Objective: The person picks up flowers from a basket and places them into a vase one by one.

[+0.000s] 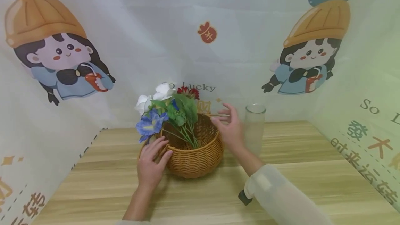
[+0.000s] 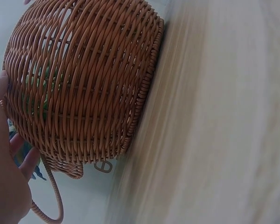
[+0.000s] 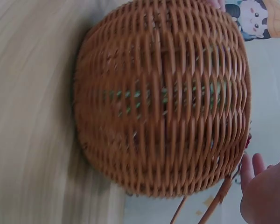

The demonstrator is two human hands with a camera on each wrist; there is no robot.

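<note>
A brown wicker basket (image 1: 193, 164) stands upright on the table, artificial flowers leaning to the left inside it. Among them show white roses (image 1: 163, 92), a blue flower (image 1: 151, 122), a red bloom (image 1: 190, 92) and green leaves (image 1: 186, 108). My left hand (image 1: 151, 164) is at the basket's left rim, fingers spread loosely and thumb extended toward the front. On the opposite side, my right hand (image 1: 231, 127) has its fingers relaxed and apart, close beside the right rim. A thin wicker handle (image 3: 218, 198) hangs off the basket near the right hand's fingers.
A tall clear glass vase (image 1: 254, 127) stands just right of the right hand, partly behind the wrist. The wooden table (image 1: 297, 162) ends at a printed cloth backdrop (image 1: 162, 44) at the back and sides. A small black object (image 1: 245, 198) sits at the right cuff.
</note>
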